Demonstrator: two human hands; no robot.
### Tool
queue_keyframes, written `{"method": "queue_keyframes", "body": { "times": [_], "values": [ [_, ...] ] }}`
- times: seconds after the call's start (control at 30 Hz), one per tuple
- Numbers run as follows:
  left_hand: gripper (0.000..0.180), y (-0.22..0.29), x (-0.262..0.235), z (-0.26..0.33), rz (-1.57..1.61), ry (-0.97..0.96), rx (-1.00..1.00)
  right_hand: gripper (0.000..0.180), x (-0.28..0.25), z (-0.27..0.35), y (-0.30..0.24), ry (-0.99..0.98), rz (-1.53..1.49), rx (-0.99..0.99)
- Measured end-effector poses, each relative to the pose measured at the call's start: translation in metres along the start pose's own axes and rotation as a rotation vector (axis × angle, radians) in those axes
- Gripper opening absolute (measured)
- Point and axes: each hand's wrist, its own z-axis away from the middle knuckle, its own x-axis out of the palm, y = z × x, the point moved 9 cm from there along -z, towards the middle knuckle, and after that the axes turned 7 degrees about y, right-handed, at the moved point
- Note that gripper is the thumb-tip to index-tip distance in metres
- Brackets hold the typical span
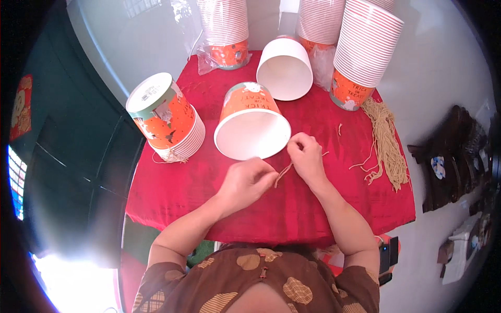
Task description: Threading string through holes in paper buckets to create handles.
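Observation:
A short piece of tan string (283, 173) runs between my two hands, just in front of an orange paper bucket (252, 134). The bucket lies on its side, its wide white mouth toward me. My left hand (247, 181) is closed, thumb and fingers pinching near the string's lower end beside the rim. At the rim's right side my right hand (307, 155) pinches the string too, and a bit of it sticks out past that hand. Whether the string passes through the bucket is hidden by my fingers.
A red cloth (292, 208) covers the table. At left stands an upside-down bucket stack (166, 117) with string at its rim. Behind lies another white-mouthed bucket (285, 70). Tall bucket stacks (365, 47) line the back. A bundle of tan strings (387, 146) hangs toward the right edge.

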Motion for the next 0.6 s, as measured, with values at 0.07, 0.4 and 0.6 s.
{"method": "queue_keyframes", "body": {
  "times": [0.07, 0.4, 0.6],
  "values": [
    [0.010, 0.023, -0.043, 0.001, -0.178, 0.310, 0.134, 0.010, -0.007, -0.008, 0.003, 0.016, -0.128, 0.085],
    [0.045, -0.016, -0.080, -0.039, -0.714, 0.148, -0.153, 0.009, -0.010, -0.008, -0.009, -0.015, -0.268, 0.124],
    [0.020, -0.040, -0.085, -0.035, -0.765, 0.234, -0.086, 0.012, -0.022, -0.012, -0.028, -0.135, -0.195, 0.049]
  ]
}}
